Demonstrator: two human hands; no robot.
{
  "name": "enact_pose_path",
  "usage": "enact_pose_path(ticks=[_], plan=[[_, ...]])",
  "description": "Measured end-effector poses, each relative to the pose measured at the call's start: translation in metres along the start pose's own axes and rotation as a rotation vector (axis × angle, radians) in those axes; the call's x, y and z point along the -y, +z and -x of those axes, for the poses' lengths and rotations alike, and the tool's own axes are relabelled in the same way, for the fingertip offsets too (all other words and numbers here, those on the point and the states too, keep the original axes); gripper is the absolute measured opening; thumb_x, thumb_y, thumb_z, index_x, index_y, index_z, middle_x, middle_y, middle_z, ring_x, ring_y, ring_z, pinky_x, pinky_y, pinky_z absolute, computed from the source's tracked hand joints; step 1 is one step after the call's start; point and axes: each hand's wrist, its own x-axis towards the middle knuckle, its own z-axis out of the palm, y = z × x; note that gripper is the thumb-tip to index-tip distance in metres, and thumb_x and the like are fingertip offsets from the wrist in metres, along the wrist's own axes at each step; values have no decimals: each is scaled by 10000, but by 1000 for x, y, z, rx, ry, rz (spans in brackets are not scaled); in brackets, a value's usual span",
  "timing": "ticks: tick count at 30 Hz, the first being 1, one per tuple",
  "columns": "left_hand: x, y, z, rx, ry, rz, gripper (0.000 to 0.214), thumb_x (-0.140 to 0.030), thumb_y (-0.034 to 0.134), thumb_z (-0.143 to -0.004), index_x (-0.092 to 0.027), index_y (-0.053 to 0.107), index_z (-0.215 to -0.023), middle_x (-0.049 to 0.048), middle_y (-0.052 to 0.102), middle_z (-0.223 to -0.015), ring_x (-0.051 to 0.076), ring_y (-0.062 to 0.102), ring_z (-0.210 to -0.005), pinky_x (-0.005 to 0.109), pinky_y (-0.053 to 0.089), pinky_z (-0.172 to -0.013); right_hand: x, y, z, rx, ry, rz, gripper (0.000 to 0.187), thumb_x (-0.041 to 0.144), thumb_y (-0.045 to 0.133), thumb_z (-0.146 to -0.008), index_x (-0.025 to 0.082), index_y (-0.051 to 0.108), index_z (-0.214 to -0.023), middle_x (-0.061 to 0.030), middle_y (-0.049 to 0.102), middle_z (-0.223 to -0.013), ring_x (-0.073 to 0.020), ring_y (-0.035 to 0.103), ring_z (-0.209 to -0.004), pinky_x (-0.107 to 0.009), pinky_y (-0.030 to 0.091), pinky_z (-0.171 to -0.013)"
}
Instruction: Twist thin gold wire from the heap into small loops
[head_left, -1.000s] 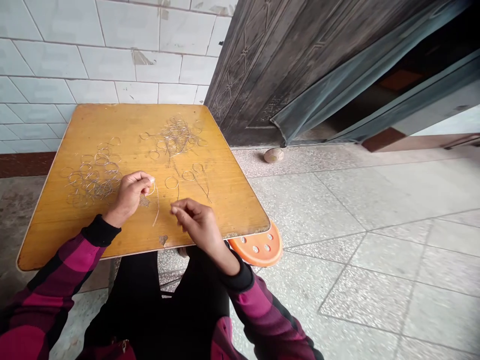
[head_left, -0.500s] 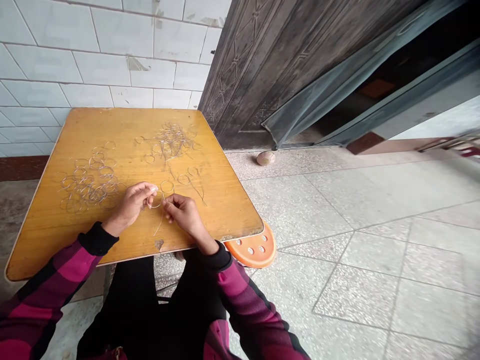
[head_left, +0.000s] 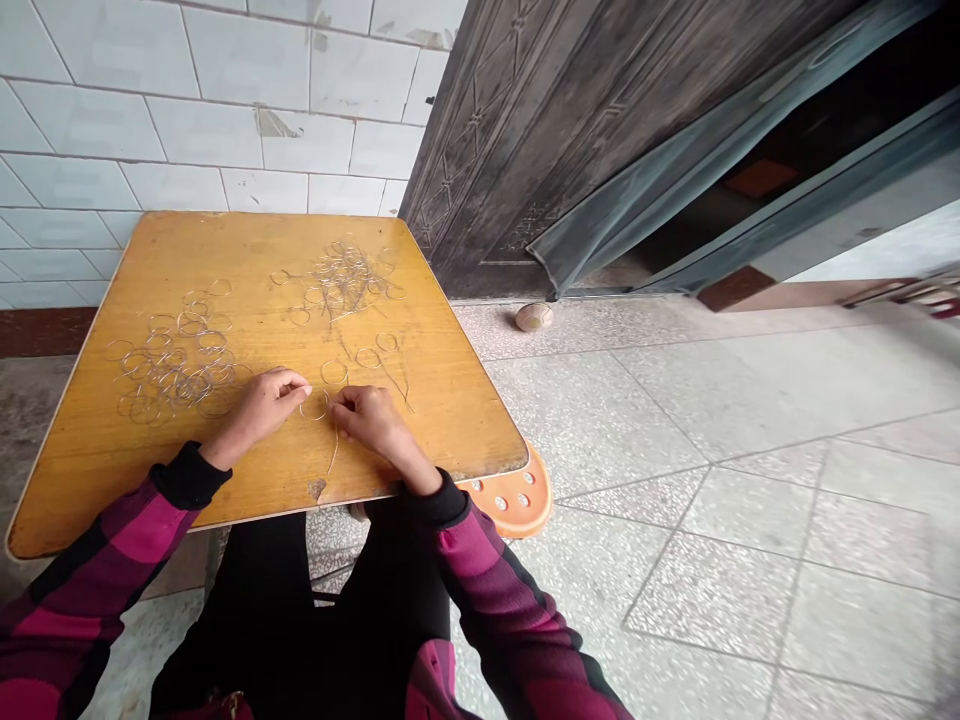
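Wire loop (head_left: 314,419) between, seemingly in, both hands (head_left: 264,408) (head_left: 373,417)

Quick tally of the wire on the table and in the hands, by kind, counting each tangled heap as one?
Left wire heap: 1
Far wire heap: 1
Separate wire rings just beyond the right hand: 3
Held wire ring, between both hands: 1
Total: 6
Loops inside the heaps overlap too much to count.
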Motion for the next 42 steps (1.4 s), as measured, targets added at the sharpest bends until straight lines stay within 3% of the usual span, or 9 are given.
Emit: enact_pose_path(ticks=[7,13,18,21,24,29,35,42], plan=[[5,-10,-3,-95,97,-229,101,-244,583,-804,-181,641,-749,30,634,-746,155,571,-673,271,417,-637,0,-5,-3,-22,17,181,204,246,592,-839,172,639,-654,-18,630,-561,-122,531,-530,-251,348,-559],[4,-15,-3,-134,119,-282,109,-239,564,-816,-176,640,-770,34,618,-768,151,555,-661,273,405,-633,-9,-21,30,-75,-64,97,177,228,539,-864,181,646,-732,3,606,-553,-124,550,-530,-241,381,-564],[1,-16,-2,-138,134,-297,105,-223,550,-807,-181,637,-769,29,614,-776,135,518,-611,271,402,-622,-19,-27,62,-137,-111,90,163,237,528,-873,186,659,-790,-35,676,-696,-155,615,-640,-255,428,-612],[-2,-16,0,-110,147,-301,82,-201,564,-790,-183,641,-771,22,609,-769,129,508,-591,270,400,-618,-26,-27,78,-160,-98,94,170,231,518,-885,192,667,-814,-54,697,-765,-176,639,-691,-270,449,-640],[-5,-16,2,4,165,-302,75,-169,580,-776,-186,651,-759,16,603,-764,120,506,-587,257,389,-601,-31,-28,86,-166,-95,100,164,216,519,-891,191,669,-830,-54,691,-770,-176,639,-696,-271,453,-651],[-3,-13,4,145,209,-351,136,-148,565,-810,-190,690,-775,23,606,-792,122,520,-613,258,392,-615,-29,-28,72,-125,-184,136,138,184,529,-888,177,663,-854,-58,670,-799,-164,615,-711,-267,441,-667],[12,-5,4,147,228,-459,98,-208,634,-803,-190,706,-868,48,611,-857,170,567,-720,290,434,-670,-7,-8,27,-92,-208,352,136,173,537,-891,173,674,-894,-61,639,-841,-145,561,-697,-257,396,-635],[16,-4,6,185,272,-514,181,-182,557,-868,-188,705,-972,60,596,-905,183,573,-837,292,450,-719,-1,15,6,54,-427,689,238,165,462,-957,200,662,-1082,-91,594,-934,-182,503,-804,-277,339,-562]])
